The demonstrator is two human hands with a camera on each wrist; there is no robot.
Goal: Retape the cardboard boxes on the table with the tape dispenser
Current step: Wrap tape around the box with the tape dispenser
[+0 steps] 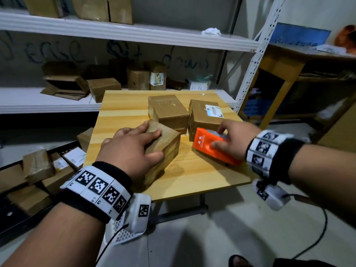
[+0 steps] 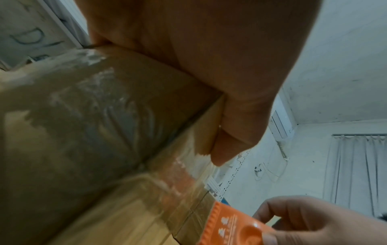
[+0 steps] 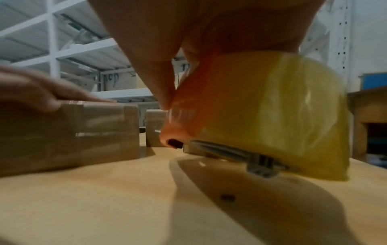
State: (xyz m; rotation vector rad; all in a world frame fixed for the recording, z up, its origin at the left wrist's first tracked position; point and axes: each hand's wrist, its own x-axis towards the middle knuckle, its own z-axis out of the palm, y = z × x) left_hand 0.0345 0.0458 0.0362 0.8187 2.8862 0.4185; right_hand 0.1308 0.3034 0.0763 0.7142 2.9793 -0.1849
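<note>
The left hand (image 1: pixel 133 149) lies on top of the nearest cardboard box (image 1: pixel 165 151), fingers spread across the lid and the thumb curled down over the near side face; it grips the box. In the left wrist view the thumb (image 2: pixel 236 126) presses against the box's taped corner.

The right hand (image 1: pixel 234 139) grips the orange tape dispenser (image 1: pixel 210 147), fingers curled over its top and thumb on the near side. The right wrist view shows one roll of yellowish clear tape (image 3: pixel 282 112) mounted in the dispenser, which is held just above the table (image 1: pixel 123 116), clear of the surface, with its shadow below.

Count on the table: three cardboard boxes, one dispenser. The gripped box sits between the two hands, to the right hand's left. Beyond the left hand's fingertips stands the second box (image 1: pixel 169 110), touching the first or just beside it. Directly beyond the right hand stands the third box (image 1: pixel 204 116), which carries one white barcode label (image 1: pixel 213 110) on its top. All three boxes are closed; contents cannot be told.

Beyond the table, a white shelving unit (image 1: pixel 134 33) holds further cardboard boxes on two levels. More boxes lie low to the left of the left wrist.
</note>
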